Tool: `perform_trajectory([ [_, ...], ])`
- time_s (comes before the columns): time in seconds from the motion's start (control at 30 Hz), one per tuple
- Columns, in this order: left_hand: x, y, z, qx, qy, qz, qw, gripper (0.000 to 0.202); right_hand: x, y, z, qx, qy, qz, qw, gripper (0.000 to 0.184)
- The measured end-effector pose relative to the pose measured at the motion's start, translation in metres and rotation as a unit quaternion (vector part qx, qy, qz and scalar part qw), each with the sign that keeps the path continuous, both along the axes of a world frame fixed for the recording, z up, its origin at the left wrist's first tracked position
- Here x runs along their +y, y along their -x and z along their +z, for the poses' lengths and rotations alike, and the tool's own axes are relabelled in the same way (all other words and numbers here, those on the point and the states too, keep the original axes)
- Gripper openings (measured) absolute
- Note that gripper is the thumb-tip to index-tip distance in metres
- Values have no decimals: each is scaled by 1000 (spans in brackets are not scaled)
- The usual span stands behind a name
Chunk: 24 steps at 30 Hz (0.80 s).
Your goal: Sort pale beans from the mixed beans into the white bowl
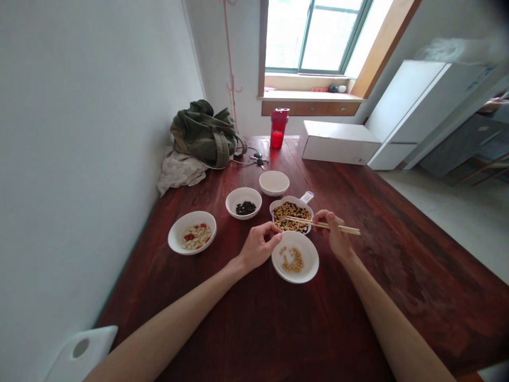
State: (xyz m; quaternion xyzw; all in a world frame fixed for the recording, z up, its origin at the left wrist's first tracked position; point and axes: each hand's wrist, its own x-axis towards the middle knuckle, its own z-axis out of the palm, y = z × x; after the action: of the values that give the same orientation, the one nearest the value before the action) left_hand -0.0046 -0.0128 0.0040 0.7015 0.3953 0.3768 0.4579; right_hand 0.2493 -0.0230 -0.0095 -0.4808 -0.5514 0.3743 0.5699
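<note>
My right hand (pixel 334 231) is closed around a pair of wooden chopsticks (pixel 350 229). Their tips reach over a scalloped white dish (pixel 271 216) of mixed yellow and black beans (pixel 292 212); I cannot make out whether a bean is between them. My left hand (pixel 260 245) has its fingers curled, thumb and fingertips at the left rim of a white bowl (pixel 311 268). In that bowl lie yellow beans (pixel 293 261). Behind my left hand, another white bowl (pixel 234 197) holds black beans (pixel 246 208).
A bowl (pixel 173 236) of pale and red pieces stands left, and another white bowl (pixel 274 182) stands behind the dish. Farther back on the dark red table (pixel 262 329) are a green bag (pixel 202 135), a cloth (pixel 181 172), keys (pixel 259 159), a red bottle (pixel 279 129) and a white box (pixel 338 143).
</note>
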Motion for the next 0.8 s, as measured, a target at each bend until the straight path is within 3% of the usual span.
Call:
perform_trajectory([
  [0.17, 0, 0, -1, 1, 0, -3, 1000, 24, 0, 0, 1, 11, -4, 11, 1000, 55],
  [0.6, 0, 0, -1, 1, -5, -4, 1000, 21, 1, -2, -3, -23, -9, -32, 999, 56],
  [0.8, 1, 0, -2, 4, -5, -3, 1000, 21, 3, -2, 3, 82, -15, -60, 995, 57],
])
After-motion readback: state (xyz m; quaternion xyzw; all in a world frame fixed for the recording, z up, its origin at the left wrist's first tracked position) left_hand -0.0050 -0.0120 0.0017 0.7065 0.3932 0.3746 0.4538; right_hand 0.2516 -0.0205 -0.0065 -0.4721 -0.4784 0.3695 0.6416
